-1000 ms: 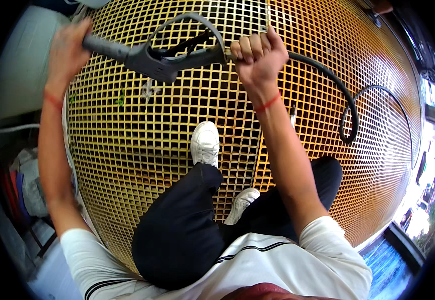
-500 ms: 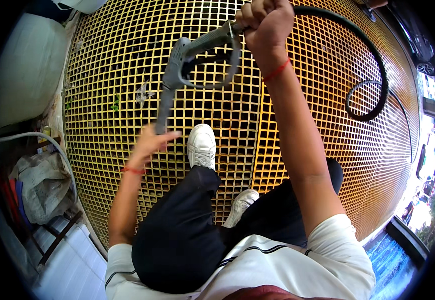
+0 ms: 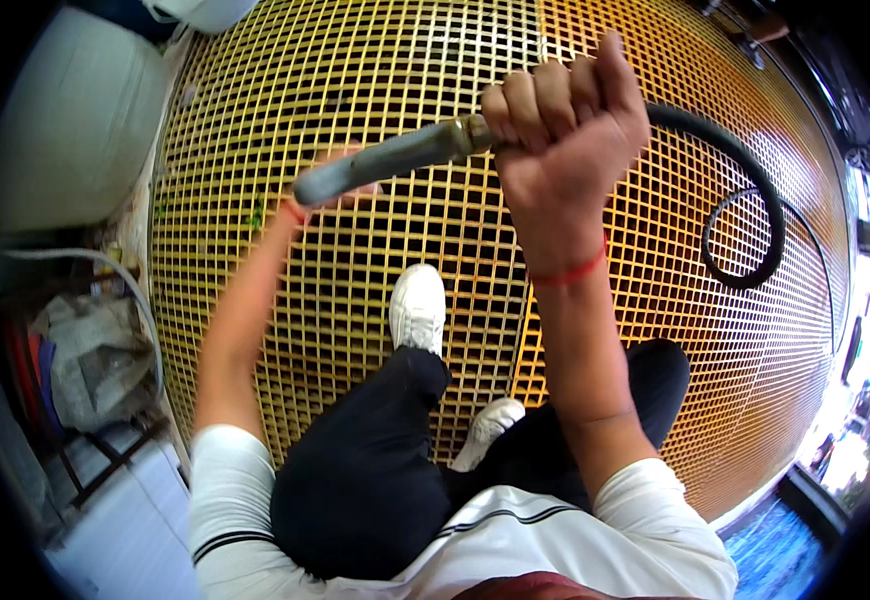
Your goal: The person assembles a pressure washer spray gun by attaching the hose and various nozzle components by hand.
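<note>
My right hand is closed around the end of a thick black hose, fingers wrapped and thumb up. Just left of that fist, a worn metal coupling joins the hose to a grey spray gun. The gun points left, its grip side turned toward me, so the trigger and guard are hidden. Behind the gun's far end is my left hand, blurred and mostly covered by it. Whether those fingers touch the gun I cannot tell.
Yellow grating forms the floor under my white shoes. The hose loops at right. Along the left edge stand a large pale tank, a thin grey hose and a crumpled sack. A car shows at far right.
The spray gun has rolled, so its trigger guard no longer shows. My right hand has come nearer and slightly right. My left hand has moved up and away, behind the gun.
</note>
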The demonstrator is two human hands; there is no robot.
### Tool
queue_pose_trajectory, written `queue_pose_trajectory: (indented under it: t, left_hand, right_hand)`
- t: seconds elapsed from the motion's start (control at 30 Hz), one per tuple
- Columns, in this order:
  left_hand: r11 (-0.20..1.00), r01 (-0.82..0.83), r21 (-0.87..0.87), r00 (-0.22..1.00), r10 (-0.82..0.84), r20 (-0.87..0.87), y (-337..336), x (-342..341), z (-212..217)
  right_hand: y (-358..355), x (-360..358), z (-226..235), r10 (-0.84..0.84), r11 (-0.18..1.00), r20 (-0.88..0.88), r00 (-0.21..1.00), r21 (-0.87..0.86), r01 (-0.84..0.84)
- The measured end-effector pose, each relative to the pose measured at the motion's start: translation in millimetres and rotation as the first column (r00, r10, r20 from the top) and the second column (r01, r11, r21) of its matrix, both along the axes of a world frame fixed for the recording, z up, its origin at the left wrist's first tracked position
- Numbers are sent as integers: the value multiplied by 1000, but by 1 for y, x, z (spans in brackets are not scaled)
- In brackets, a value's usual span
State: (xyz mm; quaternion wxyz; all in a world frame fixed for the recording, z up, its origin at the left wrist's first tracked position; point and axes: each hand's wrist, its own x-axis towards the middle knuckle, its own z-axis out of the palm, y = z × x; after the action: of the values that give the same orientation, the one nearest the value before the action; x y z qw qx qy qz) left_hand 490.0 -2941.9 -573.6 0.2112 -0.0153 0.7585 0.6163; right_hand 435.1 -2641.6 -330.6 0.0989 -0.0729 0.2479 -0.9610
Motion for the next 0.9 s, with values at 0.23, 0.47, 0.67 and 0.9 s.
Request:
queue_pose_trajectory:
  t: [0.23, 0.47, 0.67, 0.9]
  left_hand:
    - [867, -340, -365, 880, 430, 201, 59, 109, 79]
    - [17, -488, -873, 595, -725, -347, -41, -38, 279]
    - [588, -351, -729, 540, -509, -670, -79, -52, 68]
    - [941, -186, 284, 982, 184, 32, 107, 109, -95]
  right_hand:
    - [20, -101, -74, -194, 979, 327, 925, 127, 160]
    - [10, 8, -76, -27, 996, 325, 945, -69, 53]
    - [5, 52, 1, -30, 994, 193, 981, 105, 10]
    - [5, -55, -14, -170, 979, 310, 935, 165, 123]
